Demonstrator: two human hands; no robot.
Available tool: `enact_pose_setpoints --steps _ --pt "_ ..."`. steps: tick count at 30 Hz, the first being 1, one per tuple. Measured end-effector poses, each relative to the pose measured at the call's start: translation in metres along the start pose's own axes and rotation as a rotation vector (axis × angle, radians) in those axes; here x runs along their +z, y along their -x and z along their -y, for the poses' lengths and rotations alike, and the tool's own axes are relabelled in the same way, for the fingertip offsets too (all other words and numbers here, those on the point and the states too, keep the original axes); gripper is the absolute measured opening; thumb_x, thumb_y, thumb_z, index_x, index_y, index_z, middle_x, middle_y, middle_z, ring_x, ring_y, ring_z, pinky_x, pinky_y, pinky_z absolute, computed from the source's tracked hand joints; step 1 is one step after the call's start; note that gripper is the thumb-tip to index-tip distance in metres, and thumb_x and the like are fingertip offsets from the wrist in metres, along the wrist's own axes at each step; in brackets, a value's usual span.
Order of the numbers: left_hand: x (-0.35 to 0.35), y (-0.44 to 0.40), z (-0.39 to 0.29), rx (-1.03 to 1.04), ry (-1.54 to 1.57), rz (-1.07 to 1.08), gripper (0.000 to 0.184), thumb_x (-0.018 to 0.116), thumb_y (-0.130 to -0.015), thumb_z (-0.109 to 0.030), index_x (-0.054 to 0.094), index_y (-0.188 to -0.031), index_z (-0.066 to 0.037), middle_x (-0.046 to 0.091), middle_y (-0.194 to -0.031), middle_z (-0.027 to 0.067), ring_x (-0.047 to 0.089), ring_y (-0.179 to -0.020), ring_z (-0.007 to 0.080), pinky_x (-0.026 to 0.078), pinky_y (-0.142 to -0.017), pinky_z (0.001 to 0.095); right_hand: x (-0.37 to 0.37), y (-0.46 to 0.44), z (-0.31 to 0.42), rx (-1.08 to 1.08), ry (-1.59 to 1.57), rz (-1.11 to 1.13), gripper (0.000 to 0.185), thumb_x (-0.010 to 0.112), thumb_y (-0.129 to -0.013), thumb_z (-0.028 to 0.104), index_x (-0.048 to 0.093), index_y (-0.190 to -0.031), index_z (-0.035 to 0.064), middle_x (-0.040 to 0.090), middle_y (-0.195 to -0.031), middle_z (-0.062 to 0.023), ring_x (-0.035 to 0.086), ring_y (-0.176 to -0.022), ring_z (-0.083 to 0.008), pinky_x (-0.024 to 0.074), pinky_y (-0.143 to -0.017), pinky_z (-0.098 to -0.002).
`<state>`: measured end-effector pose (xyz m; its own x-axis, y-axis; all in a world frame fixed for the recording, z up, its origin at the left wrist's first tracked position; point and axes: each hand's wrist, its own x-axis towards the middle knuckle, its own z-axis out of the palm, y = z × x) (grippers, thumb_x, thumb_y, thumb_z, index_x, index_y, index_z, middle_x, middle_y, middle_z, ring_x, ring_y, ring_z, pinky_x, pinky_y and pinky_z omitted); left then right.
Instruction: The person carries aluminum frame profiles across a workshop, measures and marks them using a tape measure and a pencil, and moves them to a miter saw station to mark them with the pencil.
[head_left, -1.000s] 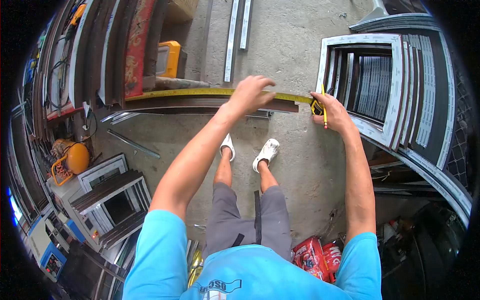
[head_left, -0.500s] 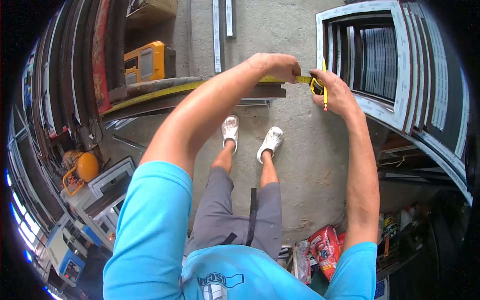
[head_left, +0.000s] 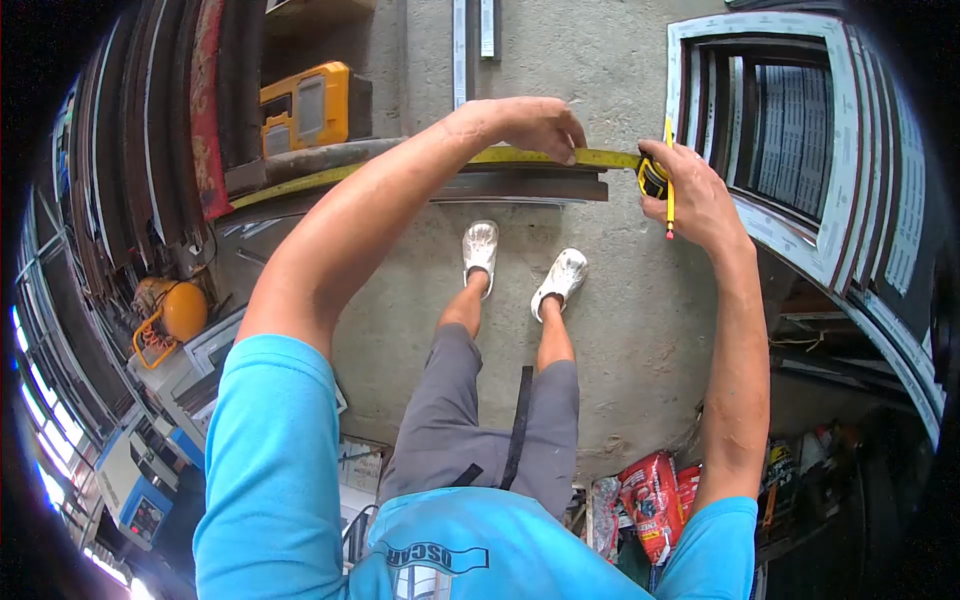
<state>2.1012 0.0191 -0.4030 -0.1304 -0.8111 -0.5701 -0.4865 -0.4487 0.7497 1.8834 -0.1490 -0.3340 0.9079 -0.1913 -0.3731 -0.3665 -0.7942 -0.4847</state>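
Floor: bare concrete (head_left: 620, 340) under the work, with the bars and the tape running crosswise in front of the person.
Frames: stacked on the right (head_left: 838, 150), just beyond the right hand; the wrist would do well to have clearance from them.
Bars: dark lengths (head_left: 540, 187) alongside the tape, on its near side; for a true reading, the tape seems best laid straight and parallel to them.
Tape: the yellow strip (head_left: 505, 155) runs out to the left, partly hidden behind the left forearm (head_left: 370, 205); it looks bowed, so light, even tension and a flat lie would likely help. Its far end is too small to judge.
Left hand: over the strip (head_left: 545, 128), fingers loosely curled down, tips at its edge; whether they pinch it, I cannot tell.
Right hand: clamped around the case (head_left: 697, 195), thumb and fingers wrapping it; a steady, level grip should prevent twist.
Case: black and yellow (head_left: 653, 180), at the tape's right end, past the bars' ends.
Pencil: yellow (head_left: 669, 205), held across the right hand's fingers, beside the case.
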Motion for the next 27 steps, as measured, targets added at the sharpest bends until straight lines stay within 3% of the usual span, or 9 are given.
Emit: enact_pose_setpoints --steps 5,7,9,15,18,21,22,25,27 --pt "0.026 0.032 0.001 0.020 -0.051 -0.290 0.030 0.071 -0.088 -0.021 0.073 -0.114 -0.007 0.074 -0.113 0.0139 0.069 -0.108 0.0324 0.054 -0.094 0.0420 0.005 0.001 0.018 -0.035 0.052 -0.021 0.068 0.079 -0.071 0.014 0.056 -0.135 0.0091 0.063 -0.115 -0.0183 0.063 -0.110 -0.0358 0.0520 -0.095 -0.0446" --pt "0.062 0.025 0.000 0.088 -0.249 -0.643 0.024 0.073 -0.085 -0.017 0.074 -0.106 -0.008 0.073 -0.106 0.0124 0.068 -0.103 0.0321 0.054 -0.094 0.0423 0.005 0.002 0.019 0.002 0.042 0.005 0.069 0.079 -0.071 0.015 0.056 -0.136 0.0100 0.062 -0.115 -0.0180 0.063 -0.110 -0.0359 0.0518 -0.095 -0.0449" --pt "0.085 0.026 -0.025 0.273 -0.157 -1.102 0.018 0.074 -0.082 -0.012 0.074 -0.100 -0.008 0.070 -0.100 0.0116 0.067 -0.096 0.0306 0.052 -0.091 0.0425 0.005 0.003 0.020 -0.008 0.046 -0.010 0.069 0.079 -0.071 0.015 0.056 -0.136 0.0098 0.062 -0.115 -0.0181 0.063 -0.110 -0.0361 0.0517 -0.095 -0.0448" --pt "0.133 0.023 -0.074 0.064 0.604 -1.261 0.014 0.072 -0.086 -0.010 0.070 -0.097 -0.001 0.070 -0.091 0.0120 0.066 -0.082 0.0271 0.052 -0.074 0.0370 0.003 -0.002 0.026 0.027 -0.004 0.136 0.067 0.078 -0.070 0.014 0.057 -0.133 0.0066 0.064 -0.110 -0.0200 0.064 -0.105 -0.0384 0.0517 -0.093 -0.0456" --pt "0.133 0.027 -0.075 0.163 0.510 -1.240 0.016 0.070 -0.089 -0.010 0.070 -0.100 0.001 0.070 -0.092 0.0121 0.067 -0.082 0.0254 0.053 -0.072 0.0350 0.012 -0.001 0.016 -0.002 -0.023 0.150 0.068 0.078 -0.069 0.014 0.057 -0.133 0.0054 0.063 -0.112 -0.0195 0.063 -0.106 -0.0384 0.0514 -0.094 -0.0455" --pt "0.142 0.040 -0.070 0.065 0.656 -1.149 0.016 0.070 -0.090 -0.010 0.071 -0.101 0.000 0.069 -0.091 0.0113 0.067 -0.081 0.0244 0.053 -0.070 0.0353 0.007 0.004 0.023 0.025 -0.019 0.173 0.069 0.078 -0.068 0.013 0.058 -0.133 0.0049 0.062 -0.113 -0.0190 0.063 -0.108 -0.0375 0.0507 -0.095 -0.0447" --pt "0.142 0.051 -0.070 -0.019 0.879 -1.034 0.015 0.071 -0.090 -0.011 0.072 -0.101 -0.002 0.066 -0.089 0.0093 0.063 -0.084 0.0242 0.051 -0.075 0.0363 0.004 0.005 0.027 0.021 -0.002 0.162 0.069 0.077 -0.068 0.013 0.058 -0.133 0.0049 0.062 -0.113 -0.0189 0.062 -0.108 -0.0370 0.0504 -0.096 -0.0444" --pt "0.157 0.073 -0.050 -0.013 0.431 -1.291 0.014 0.072 -0.089 -0.013 0.073 -0.101 -0.004 0.064 -0.096 0.0093 0.057 -0.094 0.0254 0.047 -0.084 0.0374 -0.014 0.008 0.040 0.058 0.023 0.203 0.069 0.076 -0.066 0.012 0.059 -0.132 0.0056 0.058 -0.114 -0.0180 0.060 -0.111 -0.0363 0.0487 -0.098 -0.0439" --pt "0.152 0.103 -0.039 -0.166 0.192 -1.287 0.024 0.077 -0.083 -0.018 0.073 -0.106 -0.011 0.056 -0.126 0.0135 0.049 -0.118 0.0320 0.041 -0.097 0.0442 -0.023 0.009 0.046 0.039 -0.021 0.235 0.068 0.076 -0.065 0.013 0.060 -0.131 0.0059 0.057 -0.114 -0.0179 0.058 -0.112 -0.0371 0.0480 -0.098 -0.0444"
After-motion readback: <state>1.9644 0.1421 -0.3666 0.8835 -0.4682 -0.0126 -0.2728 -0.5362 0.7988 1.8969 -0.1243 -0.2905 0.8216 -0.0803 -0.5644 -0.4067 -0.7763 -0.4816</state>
